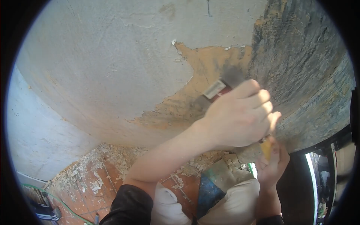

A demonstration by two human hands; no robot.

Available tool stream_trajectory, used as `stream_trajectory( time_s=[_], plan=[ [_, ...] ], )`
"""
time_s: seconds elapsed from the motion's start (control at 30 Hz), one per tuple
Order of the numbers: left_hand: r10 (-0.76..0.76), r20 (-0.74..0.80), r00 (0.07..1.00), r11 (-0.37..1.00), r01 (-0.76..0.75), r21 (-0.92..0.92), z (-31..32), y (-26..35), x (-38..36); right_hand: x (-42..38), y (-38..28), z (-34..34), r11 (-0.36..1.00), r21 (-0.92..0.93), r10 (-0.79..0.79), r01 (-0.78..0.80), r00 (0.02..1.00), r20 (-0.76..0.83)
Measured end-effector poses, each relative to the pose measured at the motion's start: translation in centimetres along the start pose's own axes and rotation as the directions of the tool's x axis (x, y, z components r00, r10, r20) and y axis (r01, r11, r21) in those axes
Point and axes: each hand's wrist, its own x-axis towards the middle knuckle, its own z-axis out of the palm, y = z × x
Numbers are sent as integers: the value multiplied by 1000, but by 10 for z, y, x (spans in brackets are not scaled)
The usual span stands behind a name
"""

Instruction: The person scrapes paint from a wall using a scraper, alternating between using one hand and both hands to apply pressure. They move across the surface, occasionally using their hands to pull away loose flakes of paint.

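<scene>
My left hand (240, 116) reaches across from the left, its fingers closed over what looks like a wide scraper (214, 90). A red and white label shows on the tool's dark blade, which is blurred and lies against or close to the wall. Below, my right hand (273, 165) is wrapped round the yellow handle (266, 149). My left hand hides the tool's middle. Around the blade is a bare tan patch (217, 60), bordered by grey coating (112, 67) on the left and a dark streaked area (296, 63) on the right.
Flakes and crumbled rubble (108, 153) lie on the orange floor tiles (75, 187) along the wall's foot. A blue-stained board (210, 191) is between my knees. At lower left are a green cable (62, 204) and a dark striped object (45, 213). A dark frame (300, 183) stands at right.
</scene>
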Motion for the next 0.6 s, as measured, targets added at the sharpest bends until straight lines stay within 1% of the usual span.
stream_trajectory(
  time_s=[0.03,0.07,0.13,0.17,0.23,0.27,0.33,0.37,0.4,0.47,0.6],
  plan=[
    [-30,122,992,1000,29,13,-1,5,-1,0,2,-8,1000,-11,2,-3,998,-57],
    [-42,114,993,999,40,15,1,5,-2,1,5,-14,1000,-23,4,-6,999,-51],
    [-20,76,997,1000,20,-4,5,3,-2,3,8,-16,997,-75,-42,35,994,-97],
    [-16,83,996,1000,17,-4,1,1,-2,2,6,-11,997,-68,-40,33,994,-99],
    [7,63,998,999,-10,52,-15,-6,-3,2,-6,12,996,-73,-54,52,998,-19],
    [18,73,997,997,-24,77,-26,-12,-2,1,-5,22,996,-64,-56,54,998,-20],
    [19,118,993,993,-32,109,-44,-19,-7,-2,0,39,998,64,-8,1,994,111],
    [23,122,992,993,-36,108,-49,-20,-7,-4,-1,44,996,86,23,-35,991,135],
    [18,128,992,995,-30,94,-53,-20,-6,-4,-3,45,995,88,24,-37,990,136],
    [8,135,991,996,-19,84,-58,-20,-5,-6,-8,47,989,15,-144,144,978,148],
    [26,92,995,998,-32,56,-49,-18,-5,-6,-6,40,986,-71,-136,149,978,155]
  ],
)
